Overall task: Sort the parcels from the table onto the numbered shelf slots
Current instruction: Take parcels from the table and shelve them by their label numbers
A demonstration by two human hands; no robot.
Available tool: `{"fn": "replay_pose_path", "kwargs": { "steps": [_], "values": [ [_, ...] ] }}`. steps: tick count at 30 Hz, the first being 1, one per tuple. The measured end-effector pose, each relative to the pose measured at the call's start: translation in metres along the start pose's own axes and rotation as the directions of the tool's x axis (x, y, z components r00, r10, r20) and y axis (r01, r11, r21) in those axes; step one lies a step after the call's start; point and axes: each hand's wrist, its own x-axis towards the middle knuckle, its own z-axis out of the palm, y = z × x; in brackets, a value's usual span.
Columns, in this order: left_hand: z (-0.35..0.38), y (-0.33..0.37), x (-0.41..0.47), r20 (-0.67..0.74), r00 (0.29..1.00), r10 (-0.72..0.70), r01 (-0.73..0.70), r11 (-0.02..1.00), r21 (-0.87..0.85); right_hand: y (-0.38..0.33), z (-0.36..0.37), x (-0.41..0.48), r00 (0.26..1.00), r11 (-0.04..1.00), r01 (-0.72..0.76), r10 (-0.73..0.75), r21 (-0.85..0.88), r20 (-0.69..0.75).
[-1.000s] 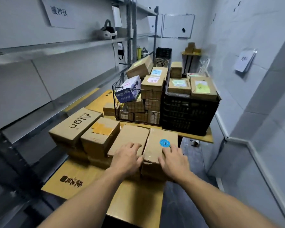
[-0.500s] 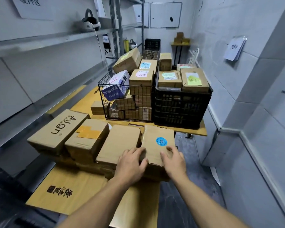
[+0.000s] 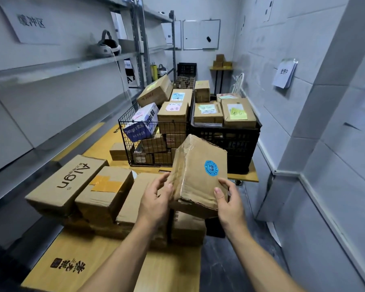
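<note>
Both hands are on one parcel point(image 3: 198, 175), a creased brown carton with a round blue sticker point(image 3: 211, 168) on its upper face. It is up in the air, clear of the pile, on the near side of the black crate point(image 3: 226, 144) and tilted so that the sticker face leans toward the camera. The left hand point(image 3: 156, 203) clasps the carton's left side with its fingers curled round the edge. The right hand point(image 3: 228, 203) holds the near right corner, with the thumb pressed on top and the other fingers hidden behind the box.

Nearer than the crate and to its left, more cartons sit packed together on the wooden desk point(image 3: 76, 260). One is a long box printed "Align" point(image 3: 65, 182), and next to it is one patched with orange tape point(image 3: 105, 190). Another plain carton point(image 3: 188, 228) lies directly beneath the lifted parcel.

A wire basket point(image 3: 135, 133) stands just left of the crate, stacked high with labelled boxes, and the crate itself carries boxes with paper labels on top. Further left of the crate, grey metal shelves point(image 3: 51, 66) run along the wall, with a headset point(image 3: 105, 47) resting on one of them.
</note>
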Motion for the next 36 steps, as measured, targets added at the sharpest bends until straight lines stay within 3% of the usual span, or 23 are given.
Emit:
{"fn": "replay_pose_path", "kwargs": {
  "steps": [3,9,12,15,17,21,24,27,30,34,36],
  "values": [
    [-0.007,-0.005,-0.001,0.054,0.997,-0.055,0.054,0.998,0.029,-0.006,0.004,0.0,0.996,0.995,-0.007,-0.002,0.102,0.088],
    [-0.029,0.008,-0.004,0.039,0.997,-0.062,0.067,0.987,-0.147,-0.02,0.014,-0.001,0.971,0.984,-0.016,-0.027,0.177,0.237],
    [-0.037,0.012,-0.008,0.073,0.997,-0.027,0.037,0.989,-0.143,-0.027,0.021,0.004,0.939,0.995,0.029,-0.059,0.091,0.339],
    [-0.047,0.015,-0.014,-0.007,1.0,0.022,-0.023,0.992,-0.124,-0.039,0.025,0.007,0.916,0.99,0.107,-0.064,-0.088,0.396],
    [-0.051,0.017,-0.017,-0.048,0.996,0.072,-0.074,0.996,-0.049,-0.049,0.028,0.006,0.909,0.987,0.11,-0.053,-0.115,0.413],
    [-0.052,0.025,-0.023,-0.131,0.964,0.232,-0.197,0.952,0.236,-0.071,0.04,-0.008,0.869,0.99,0.031,-0.095,0.138,0.485],
    [-0.049,0.03,-0.028,-0.152,0.931,0.331,-0.265,0.901,0.343,-0.077,0.052,-0.018,0.889,0.989,0.055,-0.11,0.134,0.445],
    [-0.053,0.034,-0.032,-0.119,0.943,0.312,-0.282,0.935,0.216,-0.076,0.059,-0.018,0.935,0.991,0.057,-0.095,0.119,0.343],
    [-0.062,0.042,-0.033,-0.144,0.952,0.27,-0.264,0.963,0.058,-0.073,0.061,-0.014,0.931,0.961,-0.039,-0.065,0.275,0.358],
    [-0.079,0.04,-0.03,-0.293,0.934,0.203,-0.175,0.977,0.119,-0.073,0.065,-0.012,0.91,0.829,-0.216,-0.022,0.516,0.415],
    [-0.086,0.038,-0.031,-0.284,0.944,0.17,-0.141,0.983,0.121,-0.074,0.068,-0.013,0.891,0.781,-0.255,-0.04,0.57,0.453]
  ]
}}
